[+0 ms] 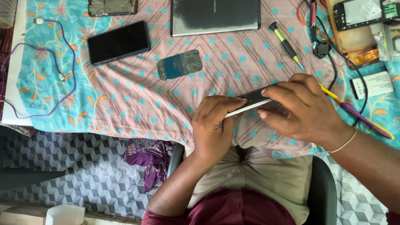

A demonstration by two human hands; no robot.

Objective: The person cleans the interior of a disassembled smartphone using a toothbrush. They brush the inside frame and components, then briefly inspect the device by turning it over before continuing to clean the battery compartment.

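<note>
A table (137, 108) covered with a pink and turquoise patterned cloth fills most of the room in front of the seated person. At its far edge lies a flat grey laptop-like slab (215, 16), and to the left of that a black phone (118, 42) lies face up. Both hands work above the near edge of the table. The left hand (213, 125) and the right hand (300, 108) share one thin phone (250, 102), held edge-on and tilted, above the cloth and just over the person's lap. The left grip pinches its lower left end between thumb and fingers; the right grip closes over its upper right end, fingers pressed along the top edge, thumb below. A yellow and purple tool (358, 114) juts out from behind the right hand toward the right. A purple cable (62, 54) loops across the left part of the cloth. Between the black phone and the hands lies a blue-green circuit board (179, 64). Near the far right rests a green-handled screwdriver (285, 43), well apart from both hands.
</note>
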